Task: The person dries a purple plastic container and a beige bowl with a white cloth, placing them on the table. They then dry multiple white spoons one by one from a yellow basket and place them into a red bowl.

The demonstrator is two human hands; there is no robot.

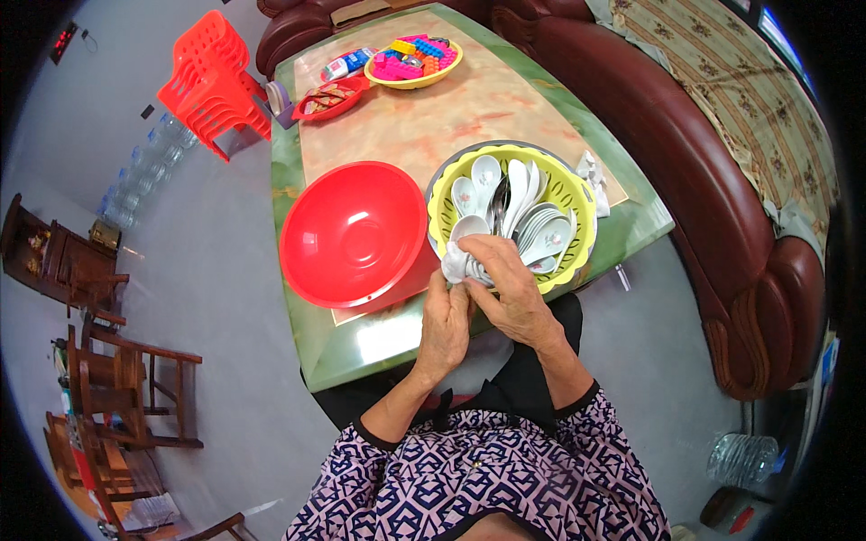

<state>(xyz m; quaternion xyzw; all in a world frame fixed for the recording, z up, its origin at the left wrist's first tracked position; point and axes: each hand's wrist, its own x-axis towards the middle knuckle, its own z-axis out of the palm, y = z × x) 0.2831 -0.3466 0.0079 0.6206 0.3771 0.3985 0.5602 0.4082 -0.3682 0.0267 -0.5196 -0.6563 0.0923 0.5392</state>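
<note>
My right hand (510, 284) is closed round a bunched white cloth (457, 262) at the near edge of a yellow-green slotted basket (434, 212). Just beneath the cloth, my left hand (445, 326) pinches what looks like a white spoon, mostly hidden by cloth and fingers. A spoon's white bowl (469, 227) shows just beyond the cloth; I cannot tell whether it is the one in my hands. Inside the basket lie several white spoons (485, 171), a stack of flower-printed spoons (548, 239) and some metal cutlery (499, 203). A red basin (347, 230) stands to the left with nothing in it.
Crumpled white tissue (593, 180) lies right of the basket. At the table's far end are a yellow bowl of toy bricks (415, 81), a red dish of packets (329, 99) and a blue-white tube (348, 64). A brown sofa (631, 117) borders the table's right side.
</note>
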